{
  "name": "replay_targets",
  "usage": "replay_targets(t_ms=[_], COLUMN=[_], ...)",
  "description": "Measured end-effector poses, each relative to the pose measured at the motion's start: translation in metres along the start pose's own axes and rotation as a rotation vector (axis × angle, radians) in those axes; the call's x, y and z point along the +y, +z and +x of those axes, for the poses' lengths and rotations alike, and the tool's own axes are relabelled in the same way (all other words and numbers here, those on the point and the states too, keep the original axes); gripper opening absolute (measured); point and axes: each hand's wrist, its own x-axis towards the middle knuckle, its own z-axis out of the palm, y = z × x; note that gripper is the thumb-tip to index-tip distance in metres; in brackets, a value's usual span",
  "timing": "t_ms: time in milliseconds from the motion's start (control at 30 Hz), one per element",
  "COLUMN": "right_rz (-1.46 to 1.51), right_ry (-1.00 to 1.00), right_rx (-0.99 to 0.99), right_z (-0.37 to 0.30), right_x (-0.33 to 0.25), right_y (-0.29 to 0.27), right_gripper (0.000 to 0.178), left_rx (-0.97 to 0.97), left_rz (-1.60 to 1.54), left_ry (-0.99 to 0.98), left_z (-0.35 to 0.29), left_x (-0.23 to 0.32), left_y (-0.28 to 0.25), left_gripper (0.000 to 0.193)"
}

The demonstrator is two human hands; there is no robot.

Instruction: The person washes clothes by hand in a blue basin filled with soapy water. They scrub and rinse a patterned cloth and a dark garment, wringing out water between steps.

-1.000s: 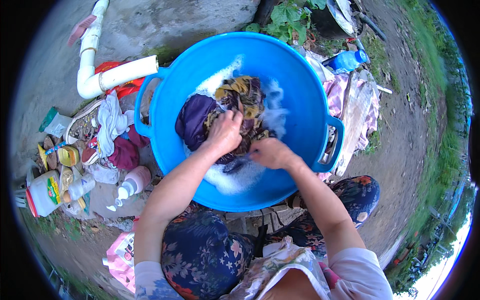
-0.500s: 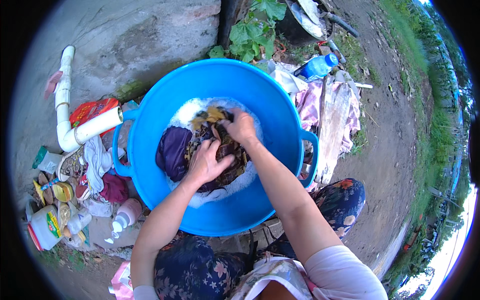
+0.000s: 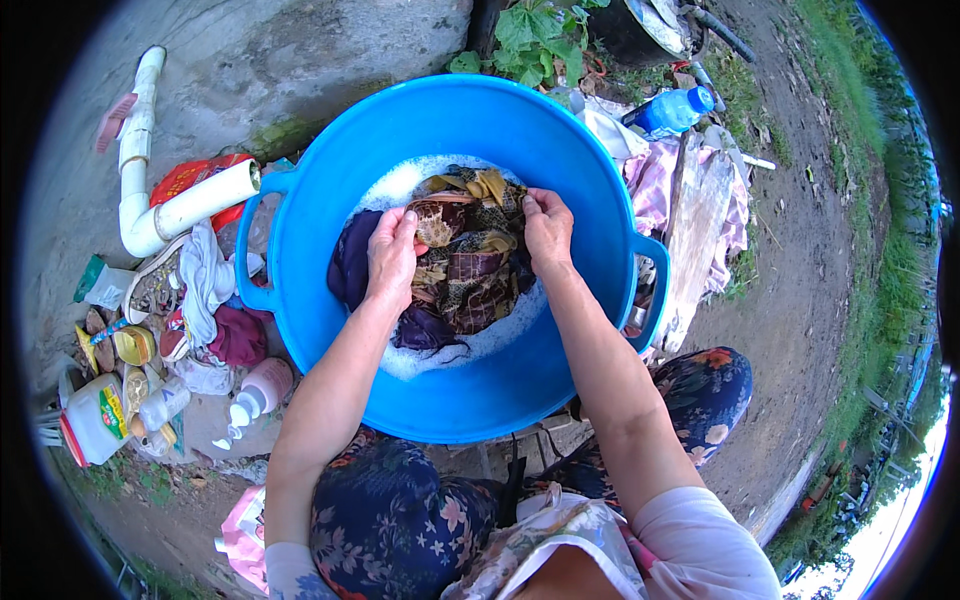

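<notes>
A big blue plastic tub with two handles stands on the ground in front of my knees. Inside it lies a wet heap of cloth in white suds: a brown patterned cloth and a dark purple cloth at its left. My left hand grips the patterned cloth at its left edge. My right hand grips the same cloth at its upper right. Both hands are about a hand's width apart, with the cloth stretched between them.
A white plastic pipe bends at the left by a concrete wall. Bottles, packets and rags lie on the ground to the left, a pump bottle near the tub. At the right lie pink cloth on a wooden board and a blue bottle.
Both hands moved from pressing the heap together to gripping the patterned cloth apart, left and right. The view has shifted, so the tub sits nearer the centre.
</notes>
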Motion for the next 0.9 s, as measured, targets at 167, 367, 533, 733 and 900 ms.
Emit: replay_targets(t_ms=[167, 367, 533, 733, 900], right_rz=[-0.013, -0.028, -0.029, -0.025, -0.017], right_ry=[0.037, 0.061, 0.069, 0.089, 0.121], right_rx=[0.013, -0.011, -0.015, -0.019, -0.092], right_z=[0.002, -0.001, 0.000, 0.000, -0.017], right_x=[0.005, 0.001, 0.003, 0.002, -0.029], right_y=[0.000, -0.001, 0.000, 0.000, -0.008], right_gripper=[0.018, 0.020, 0.020, 0.022, 0.022], left_rx=[0.004, 0.056, 0.061, 0.007, -0.007], left_rz=[-0.010, -0.013, -0.004, 0.052, 0.374], left_ry=[0.012, 0.026, 0.020, 0.038, 0.498], left_z=[-0.001, -0.003, -0.004, -0.001, 0.003], left_x=[-0.001, 0.004, 0.006, 0.003, -0.008], left_y=[0.000, 0.003, 0.003, 0.002, 0.000], left_gripper=[0.019, 0.020, 0.020, 0.028, 0.045])
